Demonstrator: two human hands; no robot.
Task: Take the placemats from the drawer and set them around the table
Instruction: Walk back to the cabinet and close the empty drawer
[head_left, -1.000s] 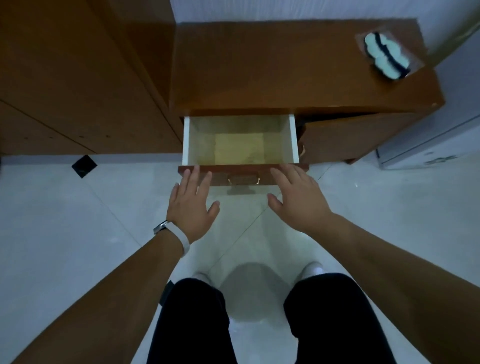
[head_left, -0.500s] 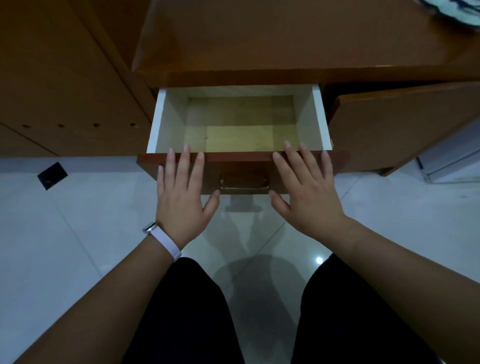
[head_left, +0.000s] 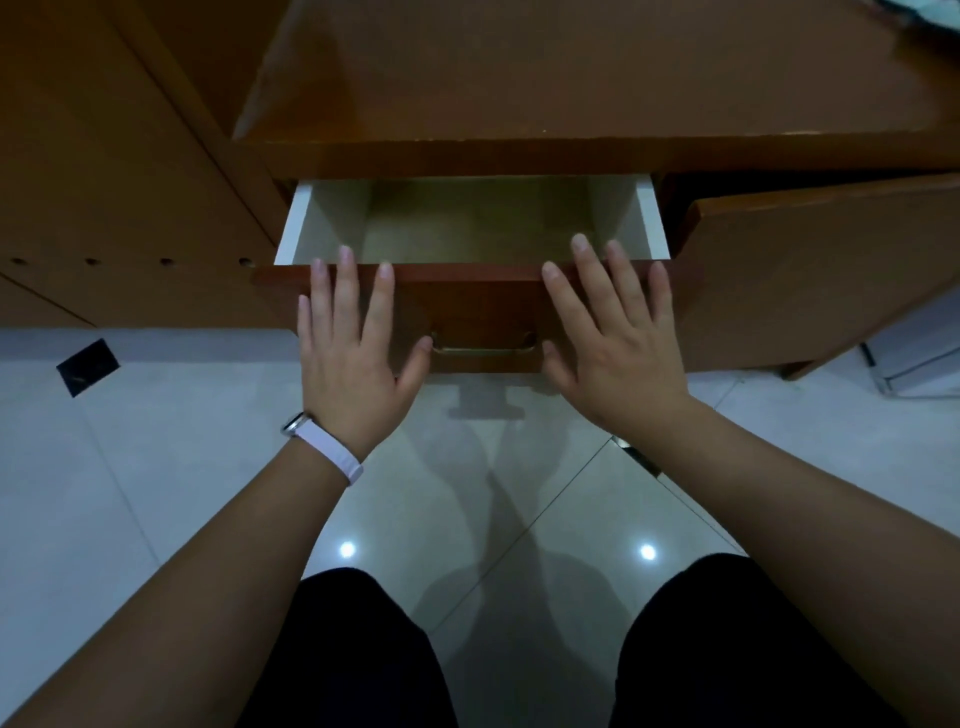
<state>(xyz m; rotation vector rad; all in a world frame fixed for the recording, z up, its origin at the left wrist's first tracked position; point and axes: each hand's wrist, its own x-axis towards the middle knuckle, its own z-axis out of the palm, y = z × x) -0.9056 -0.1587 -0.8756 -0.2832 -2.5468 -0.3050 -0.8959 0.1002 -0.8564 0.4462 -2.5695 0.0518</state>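
A wooden drawer (head_left: 467, 301) with white side walls stands partly pulled out of a brown cabinet (head_left: 571, 104). Its visible floor is a bare yellowish panel; no placemat shows inside. My left hand (head_left: 353, 343), with a white wristband, lies flat against the drawer front, left of the brass handle (head_left: 483, 345), fingers straight. My right hand (head_left: 618, 338) lies flat against the front to the right of the handle, its fingertips reaching over the top edge. Neither hand holds anything.
A cabinet door (head_left: 810, 275) hangs ajar right of the drawer. Tall wooden panels (head_left: 104, 182) stand at the left. The floor (head_left: 156, 467) is glossy white tile with a small black square (head_left: 88, 366). My dark-trousered knees fill the bottom edge.
The view has closed in on the drawer. Both hands came from in front of the drawer onto its front panel, and less of the drawer's inside shows now.
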